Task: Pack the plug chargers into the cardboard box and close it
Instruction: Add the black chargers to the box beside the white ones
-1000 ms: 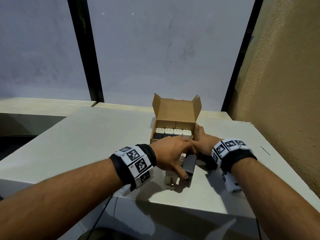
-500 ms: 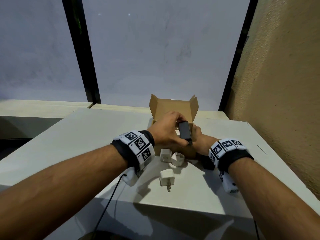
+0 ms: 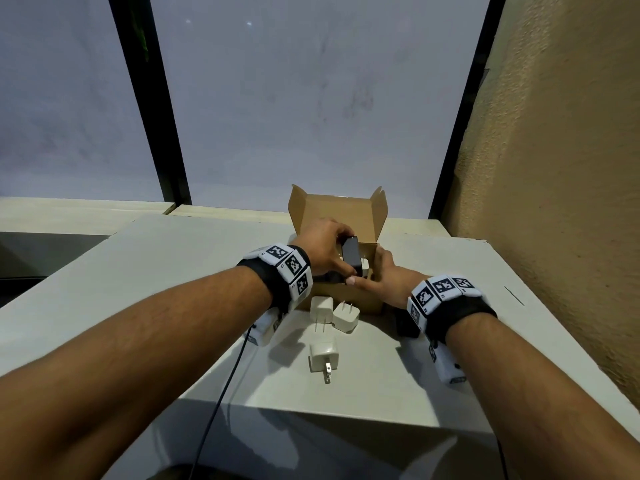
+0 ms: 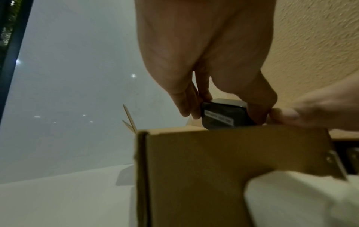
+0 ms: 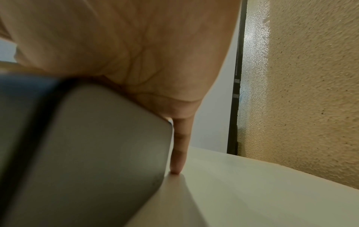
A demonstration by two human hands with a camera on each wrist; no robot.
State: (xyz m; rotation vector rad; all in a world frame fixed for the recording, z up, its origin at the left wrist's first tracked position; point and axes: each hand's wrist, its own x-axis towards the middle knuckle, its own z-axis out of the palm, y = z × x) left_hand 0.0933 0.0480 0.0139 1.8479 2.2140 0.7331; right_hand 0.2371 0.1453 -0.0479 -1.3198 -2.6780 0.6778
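The open cardboard box stands on the white table, its lid up at the back. My left hand grips a black plug charger by its sides just above the box's front rim; in the left wrist view the black plug charger hangs over the box wall. My right hand clasps the box's front right corner, thumb along the front rim. Three white plug chargers lie in front of the box. The left hand hides what is inside the box.
A dark charger lies under my right wrist beside the box, filling the right wrist view's left. A textured wall rises at the right, a window behind. A black cable hangs off the table's front edge.
My left hand lifted the black charger off the table in front of the box and carried it up over the box's front rim. The right hand stayed on the box.
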